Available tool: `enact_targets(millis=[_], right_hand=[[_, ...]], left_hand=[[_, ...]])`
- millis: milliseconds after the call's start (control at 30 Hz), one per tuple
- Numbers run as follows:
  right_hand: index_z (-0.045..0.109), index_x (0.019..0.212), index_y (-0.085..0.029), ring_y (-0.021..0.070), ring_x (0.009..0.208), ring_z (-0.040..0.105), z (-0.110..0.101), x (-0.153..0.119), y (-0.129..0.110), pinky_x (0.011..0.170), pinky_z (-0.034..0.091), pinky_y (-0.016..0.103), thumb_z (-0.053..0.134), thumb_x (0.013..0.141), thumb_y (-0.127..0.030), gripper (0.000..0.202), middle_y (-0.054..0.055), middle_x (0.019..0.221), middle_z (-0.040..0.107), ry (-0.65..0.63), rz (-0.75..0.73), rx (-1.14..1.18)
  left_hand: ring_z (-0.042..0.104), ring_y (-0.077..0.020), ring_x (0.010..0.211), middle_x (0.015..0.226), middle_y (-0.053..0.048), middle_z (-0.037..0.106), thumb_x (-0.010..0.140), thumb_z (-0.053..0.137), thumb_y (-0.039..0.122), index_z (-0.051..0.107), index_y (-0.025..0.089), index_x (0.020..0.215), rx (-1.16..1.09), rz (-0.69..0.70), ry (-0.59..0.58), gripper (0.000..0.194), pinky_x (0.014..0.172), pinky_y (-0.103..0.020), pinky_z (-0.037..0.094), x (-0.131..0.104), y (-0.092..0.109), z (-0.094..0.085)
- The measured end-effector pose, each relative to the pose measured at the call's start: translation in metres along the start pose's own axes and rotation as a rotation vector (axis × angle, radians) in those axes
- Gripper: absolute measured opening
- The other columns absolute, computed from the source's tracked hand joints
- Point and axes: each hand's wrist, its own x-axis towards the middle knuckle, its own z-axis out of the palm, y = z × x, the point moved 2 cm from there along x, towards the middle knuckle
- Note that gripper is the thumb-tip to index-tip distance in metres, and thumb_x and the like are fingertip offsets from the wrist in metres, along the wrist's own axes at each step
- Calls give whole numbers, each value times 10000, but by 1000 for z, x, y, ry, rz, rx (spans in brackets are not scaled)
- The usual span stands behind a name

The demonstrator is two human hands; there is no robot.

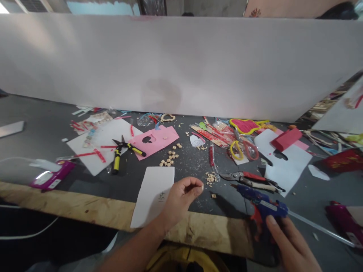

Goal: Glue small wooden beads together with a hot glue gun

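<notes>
Pinching 1 bit [202, 187] in the left hand [180, 196], thumb against curled finger, forearm slanting toward 2 o'clock. Clamping the gun [263, 202] in the right hand [292, 241], nozzle toward 10 o'clock, at 5 o'clock from the pruners [252, 177].

Room over mid tabletop [187, 158] — white panel [181, 64] behind; pliers [121, 145] left, pruners [236, 176] right.
</notes>
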Motion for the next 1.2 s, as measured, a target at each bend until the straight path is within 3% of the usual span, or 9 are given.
enact_targets(millis=[167,333,467,600,633,700,800,967,1200], right_hand=[[564,619,-228,193,460,604,-12,25,8,451,467,260,433,745,-523,347,12,473,625,-164,173,-282],[623,759,-227,300,608,663,-15,36,13,527,476,371,345,776,-624,484,97,620,686,-130,243,-781],[633,946,-165,347,797,644,-17,36,8,661,488,448,335,806,-611,554,169,854,681,70,5,-970],[610,983,-148,299,906,603,2,24,-8,800,465,420,368,859,-462,416,156,939,641,341,-373,-778],[611,951,-170,258,875,616,12,20,-12,775,482,368,398,863,-412,335,133,928,644,312,-461,-666],[596,981,-200,202,829,640,39,14,-19,708,508,291,417,868,-325,246,91,931,657,34,-584,-528],[571,1081,-203,184,803,661,73,8,-24,636,516,264,398,878,-244,270,78,988,652,-185,-547,-516],[608,1025,-185,179,670,658,98,9,-27,551,483,263,370,896,-220,273,75,899,640,-248,-503,-591],[597,865,-219,150,670,638,94,5,-34,579,465,228,429,873,-232,169,37,826,648,-261,-481,-465]], left_hand=[[472,-115,668,736,8,575,764,582,307,618,162,833,6,-17,-18,164,605,-202,389,-1,-3,3],[472,-113,661,729,8,575,765,582,312,618,160,836,24,-28,-41,171,599,-200,391,-2,-6,6],[493,-116,684,746,6,590,773,576,310,619,162,837,57,-35,-43,167,629,-205,399,-3,-9,6],[498,-119,678,740,9,594,773,572,303,617,166,833,62,-39,-64,157,626,-210,402,-4,-10,6],[496,-119,674,734,10,590,771,571,299,616,167,825,65,-39,-65,150,621,-210,402,-4,-10,6],[495,-122,676,730,11,585,768,570,288,614,168,809,75,-39,-56,134,619,-210,402,-5,-10,7],[508,-127,697,749,7,594,770,567,282,612,171,809,88,-37,-37,126,642,-214,411,-5,-8,6],[530,-130,715,770,8,610,780,562,295,608,182,828,95,-31,-31,132,660,-210,424,-6,-10,1],[560,-134,717,766,5,640,785,552,238,632,184,814,194,25,-22,101,660,-213,429,-9,-11,4]])
